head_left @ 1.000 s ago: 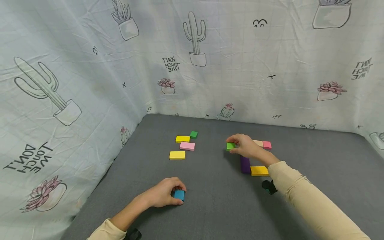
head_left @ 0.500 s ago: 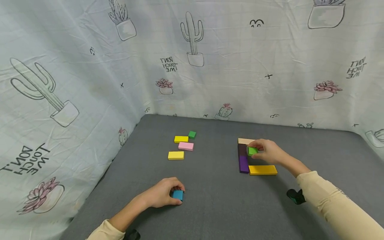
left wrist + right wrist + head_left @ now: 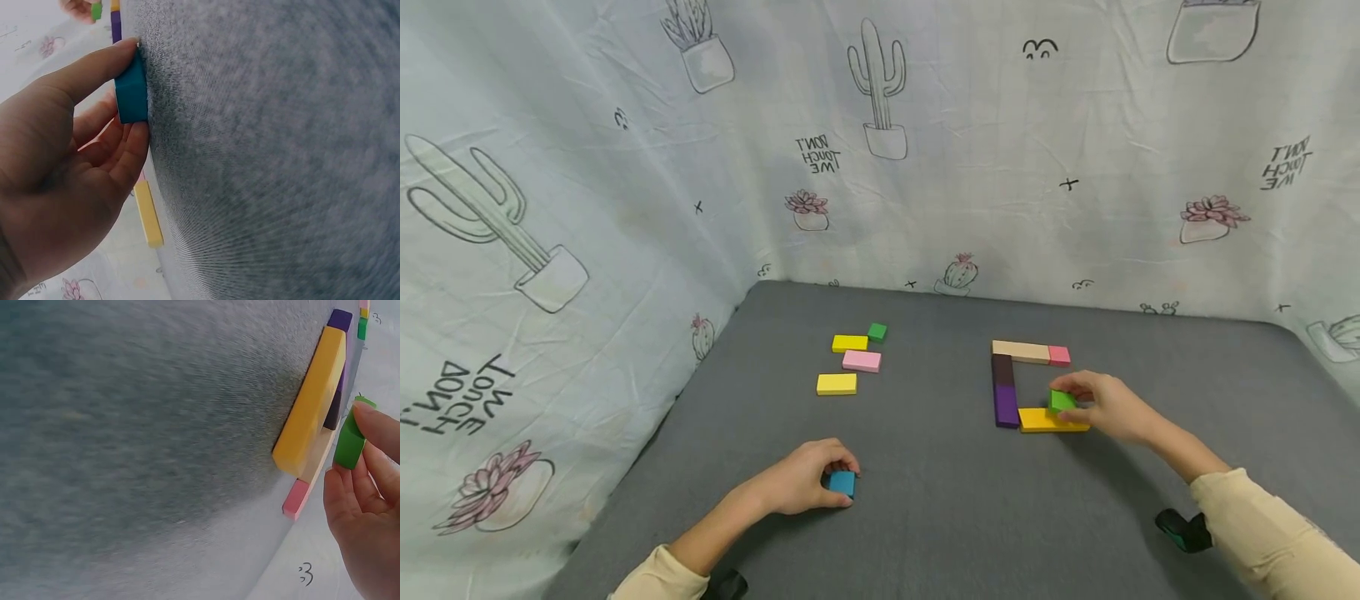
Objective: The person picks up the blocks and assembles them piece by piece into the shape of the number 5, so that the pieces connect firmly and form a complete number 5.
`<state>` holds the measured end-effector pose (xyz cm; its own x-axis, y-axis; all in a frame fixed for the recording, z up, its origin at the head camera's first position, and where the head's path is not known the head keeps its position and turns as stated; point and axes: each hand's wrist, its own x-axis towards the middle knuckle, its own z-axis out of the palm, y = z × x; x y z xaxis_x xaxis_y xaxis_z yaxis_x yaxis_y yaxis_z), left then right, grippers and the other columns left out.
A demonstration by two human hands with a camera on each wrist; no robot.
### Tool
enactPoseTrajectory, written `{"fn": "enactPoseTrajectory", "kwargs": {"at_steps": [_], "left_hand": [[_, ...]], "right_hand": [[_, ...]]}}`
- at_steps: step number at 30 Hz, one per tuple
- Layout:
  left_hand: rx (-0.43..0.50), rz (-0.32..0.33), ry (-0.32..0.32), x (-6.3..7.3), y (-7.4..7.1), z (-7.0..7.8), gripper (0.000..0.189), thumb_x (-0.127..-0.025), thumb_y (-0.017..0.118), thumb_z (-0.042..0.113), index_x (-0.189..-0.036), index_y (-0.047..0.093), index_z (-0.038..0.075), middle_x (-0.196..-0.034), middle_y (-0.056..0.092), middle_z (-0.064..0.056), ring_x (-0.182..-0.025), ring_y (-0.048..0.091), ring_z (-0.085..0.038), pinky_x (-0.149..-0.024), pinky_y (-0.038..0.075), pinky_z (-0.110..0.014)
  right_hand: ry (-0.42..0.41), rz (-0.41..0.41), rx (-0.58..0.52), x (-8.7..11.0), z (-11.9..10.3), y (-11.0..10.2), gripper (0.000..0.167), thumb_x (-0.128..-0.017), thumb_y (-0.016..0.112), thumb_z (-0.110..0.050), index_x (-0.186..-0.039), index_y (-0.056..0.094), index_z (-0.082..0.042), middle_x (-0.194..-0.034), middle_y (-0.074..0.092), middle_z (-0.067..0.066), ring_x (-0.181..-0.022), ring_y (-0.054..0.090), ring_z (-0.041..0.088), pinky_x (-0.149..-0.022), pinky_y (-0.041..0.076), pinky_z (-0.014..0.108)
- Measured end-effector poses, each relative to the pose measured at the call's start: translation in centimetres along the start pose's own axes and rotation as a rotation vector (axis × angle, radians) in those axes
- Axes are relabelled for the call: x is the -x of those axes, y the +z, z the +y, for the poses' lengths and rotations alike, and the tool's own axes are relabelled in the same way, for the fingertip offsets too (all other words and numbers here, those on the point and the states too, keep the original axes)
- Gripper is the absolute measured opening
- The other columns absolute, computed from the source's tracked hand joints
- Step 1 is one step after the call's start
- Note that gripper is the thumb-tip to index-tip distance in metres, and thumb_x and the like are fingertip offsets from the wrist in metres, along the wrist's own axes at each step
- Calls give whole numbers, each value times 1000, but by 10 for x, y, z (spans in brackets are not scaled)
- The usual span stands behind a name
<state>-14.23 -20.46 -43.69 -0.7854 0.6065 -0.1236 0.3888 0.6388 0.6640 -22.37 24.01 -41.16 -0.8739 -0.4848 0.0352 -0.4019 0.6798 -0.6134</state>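
My left hand [image 3: 807, 479] pinches a blue block [image 3: 842, 483] between thumb and fingers, low on the grey cloth near the front middle; the left wrist view shows that block [image 3: 132, 92] right at the cloth. My right hand [image 3: 1112, 407] grips a light green block [image 3: 1062, 402], held above the orange-yellow block [image 3: 1047, 421]. In the right wrist view the green block [image 3: 350, 442] is raised off the cloth. The orange-yellow block adjoins a purple block [image 3: 1007, 407], which meets a dark maroon block [image 3: 1002, 369]. Along the far side lie a beige block [image 3: 1021, 351] and a coral-pink block [image 3: 1058, 356].
Left of centre lie two yellow blocks [image 3: 837, 384], a pink block [image 3: 861, 361] and a dark green block [image 3: 877, 332]. A white cactus-print curtain [image 3: 1000, 150] borders the grey table [image 3: 940, 500] at the back and left. Black wrist devices [image 3: 1184, 531] hang under both sleeves.
My right hand has carried the light green block rightward and then nearer, from left of the block outline to over the orange-yellow block. The left hand stays with the blue block.
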Motion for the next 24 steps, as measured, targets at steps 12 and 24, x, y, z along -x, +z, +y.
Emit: {"fn": "enactPoseTrajectory", "kwargs": {"at_steps": [12,24], "left_hand": [[-8,-3,-4,-1,-2,1,29,-81,78,20,-104,63,14,-98,54,8,-85,51,-8,-75,46,-26],[-12,-2,-13,-1,0,1,28,-81,78,20,-104,63,14,-97,53,9,-85,51,-7,-75,46,-25]], "right_hand": [[-43,38,-26,30,-5,13,37,-78,77,-4,-112,62,3,-107,62,9,-90,59,21,-76,51,35],[-10,-10,2,37,-9,28,36,-77,77,-4,-110,63,2,-105,63,10,-89,59,23,-74,51,35]]}}
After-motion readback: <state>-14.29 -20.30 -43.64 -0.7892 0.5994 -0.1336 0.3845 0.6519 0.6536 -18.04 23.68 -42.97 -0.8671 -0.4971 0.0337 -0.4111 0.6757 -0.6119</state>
